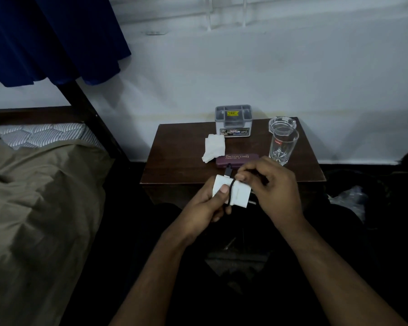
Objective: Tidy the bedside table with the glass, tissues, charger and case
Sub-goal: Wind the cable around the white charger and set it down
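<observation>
Charger (231, 192) step in hand: left hand (205, 208) gripped its white block above the table (174, 161) edge, right hand (271, 184) pinched the cable (230, 191) looped round it; next, probably finish winding, then set it down.

A bedroom in a home is shown — a bed (33, 196) with an olive sheet and a striped mattress (45, 135) is seen at nine o'clock, a small dark wooden bedside table (181, 156) at twelve against a white wall (292, 78), and a blue curtain (52, 36) at eleven.
</observation>
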`<action>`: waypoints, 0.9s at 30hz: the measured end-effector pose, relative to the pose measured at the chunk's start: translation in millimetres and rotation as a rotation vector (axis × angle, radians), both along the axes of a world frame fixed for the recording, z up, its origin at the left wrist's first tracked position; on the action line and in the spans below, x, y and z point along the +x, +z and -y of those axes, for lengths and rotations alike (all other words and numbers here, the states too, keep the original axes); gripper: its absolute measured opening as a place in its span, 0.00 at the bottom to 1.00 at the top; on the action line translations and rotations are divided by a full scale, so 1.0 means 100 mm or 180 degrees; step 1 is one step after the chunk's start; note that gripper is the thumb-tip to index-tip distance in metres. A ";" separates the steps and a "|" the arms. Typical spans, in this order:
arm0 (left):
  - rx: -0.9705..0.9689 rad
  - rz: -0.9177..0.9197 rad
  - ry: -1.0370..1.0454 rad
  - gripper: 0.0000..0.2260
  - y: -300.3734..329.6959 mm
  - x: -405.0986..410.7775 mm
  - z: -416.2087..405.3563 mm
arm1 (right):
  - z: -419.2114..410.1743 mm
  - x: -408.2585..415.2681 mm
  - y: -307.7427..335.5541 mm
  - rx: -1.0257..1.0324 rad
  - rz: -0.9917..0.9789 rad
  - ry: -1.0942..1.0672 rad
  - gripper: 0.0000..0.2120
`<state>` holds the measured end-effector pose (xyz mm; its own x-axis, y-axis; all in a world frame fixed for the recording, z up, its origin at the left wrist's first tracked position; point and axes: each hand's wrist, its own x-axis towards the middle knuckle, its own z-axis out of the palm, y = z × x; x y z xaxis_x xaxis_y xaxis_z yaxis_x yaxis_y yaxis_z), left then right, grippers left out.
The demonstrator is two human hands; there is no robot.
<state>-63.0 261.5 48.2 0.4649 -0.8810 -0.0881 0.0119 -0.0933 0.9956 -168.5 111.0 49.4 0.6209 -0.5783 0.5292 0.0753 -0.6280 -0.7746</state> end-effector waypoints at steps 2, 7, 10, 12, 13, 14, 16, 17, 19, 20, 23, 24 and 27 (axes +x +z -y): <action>-0.0090 -0.0088 -0.0235 0.15 0.01 -0.02 -0.03 | 0.03 0.00 -0.01 0.0418 0.0142 0.0186 0.02; -0.0647 -0.0744 -0.0467 0.14 -0.02 -0.13 -0.02 | 0.00 0.04 -0.05 0.1910 -0.0049 0.1165 0.12; -0.0821 -0.0788 -0.0077 0.16 -0.03 -0.12 0.01 | -0.12 0.09 -0.09 0.1404 -0.0608 0.1104 0.12; -0.0771 -0.0593 0.0251 0.17 -0.05 -0.09 0.02 | -0.19 0.12 -0.13 0.0758 -0.1203 0.1106 0.16; -0.0711 -0.0436 0.0389 0.18 -0.07 -0.08 0.02 | -0.22 0.15 -0.16 0.0364 -0.1519 0.1212 0.16; -0.0631 -0.0225 0.0535 0.17 -0.08 -0.07 0.02 | -0.24 0.16 -0.20 0.0033 -0.1855 0.1275 0.16; -0.0425 0.0337 0.0908 0.15 -0.10 -0.05 0.02 | -0.31 0.18 -0.23 -0.0301 -0.2346 0.1335 0.17; -0.0290 0.0641 0.1112 0.16 -0.10 -0.03 0.01 | -0.35 0.18 -0.23 -0.0437 -0.2481 0.1373 0.19; 0.0124 0.1336 0.1452 0.15 -0.11 0.03 -0.02 | -0.41 0.18 -0.21 -0.0777 -0.2643 0.1403 0.20; 0.0372 0.1680 0.1560 0.14 -0.11 0.07 -0.04 | -0.43 0.18 -0.18 -0.0977 -0.2646 0.1386 0.18; 0.0785 0.2059 0.1642 0.12 -0.12 0.13 -0.07 | -0.41 0.14 -0.08 -0.1439 -0.2069 0.1269 0.05; 0.0814 0.2025 0.1628 0.12 -0.13 0.13 -0.07 | -0.40 0.12 -0.05 -0.1623 -0.1757 0.1161 0.05; 0.0712 0.1890 0.1557 0.13 -0.14 0.15 -0.04 | -0.32 0.06 0.00 -0.2005 -0.1116 0.0661 0.11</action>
<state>-48.1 265.1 34.2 0.8186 -0.5557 0.1448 -0.4229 -0.4127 0.8067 -162.4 143.2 49.2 0.8774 -0.0840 0.4724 0.0554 -0.9602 -0.2736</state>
